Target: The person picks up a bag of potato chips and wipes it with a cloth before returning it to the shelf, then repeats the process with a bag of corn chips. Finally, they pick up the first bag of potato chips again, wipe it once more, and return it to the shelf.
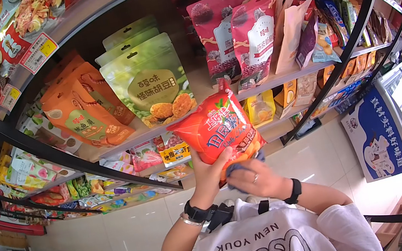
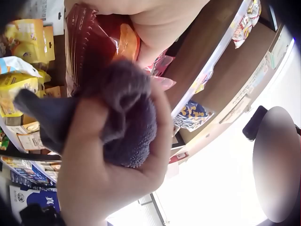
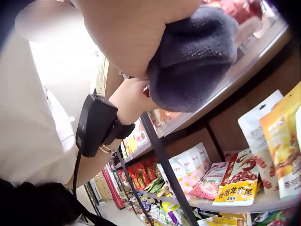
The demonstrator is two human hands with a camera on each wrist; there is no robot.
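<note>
A red snack bag point(image 1: 220, 130) is held up in front of the shelf point(image 1: 123, 142). My left hand point(image 1: 216, 161) grips its lower end from below. My right hand point(image 1: 253, 178) holds a bunched blue-grey cloth point(image 1: 240, 168) and presses it against the bag's bottom right corner. In the left wrist view, the cloth point(image 2: 127, 117) bulges out of the right hand point(image 2: 94, 179), with the red bag point(image 2: 89, 42) just above it. In the right wrist view, the cloth point(image 3: 193, 56) sits under the right hand point(image 3: 131, 33). The left wrist point(image 3: 129, 101) with its black device is behind.
The shelves hold green pouches point(image 1: 150, 80), orange pouches point(image 1: 86, 116) and maroon pouches point(image 1: 237, 38), with more snacks on lower tiers. A blue display sign point(image 1: 376, 140) stands at the right. A pale tiled floor point(image 1: 138, 228) lies below.
</note>
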